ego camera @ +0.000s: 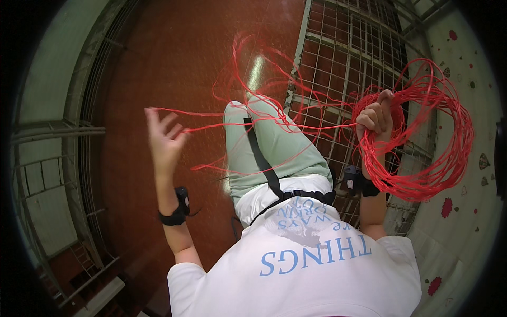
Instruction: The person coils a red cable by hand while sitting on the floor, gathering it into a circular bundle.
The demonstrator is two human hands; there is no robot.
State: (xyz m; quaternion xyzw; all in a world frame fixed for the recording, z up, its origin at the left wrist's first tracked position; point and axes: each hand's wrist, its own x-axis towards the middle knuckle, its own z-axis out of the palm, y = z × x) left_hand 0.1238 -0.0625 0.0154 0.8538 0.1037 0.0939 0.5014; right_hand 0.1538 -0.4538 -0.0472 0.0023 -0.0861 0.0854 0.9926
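My right hand (375, 117) is closed around a large coil of thin red cord (431, 182), whose loops hang out to the right of the wrist. From this fist several strands run left across my lap. My left hand (166, 136) is raised on the left, slightly blurred, with its fingers partly spread. One strand reaches its thumb and another reaches a fingertip; the stretch at the hand itself is hidden. Between the hands, loose loops of the cord (277, 113) hang over my knees, and some are blurred.
Below is a reddish-brown floor (178, 71). A metal grid panel (340, 51) stands to the right, beside a pale sheet with floral prints (447, 222). Metal frames (59, 132) line the left side. Black straps with small devices sit on both wrists, and a black strap (257, 154) crosses my lap.
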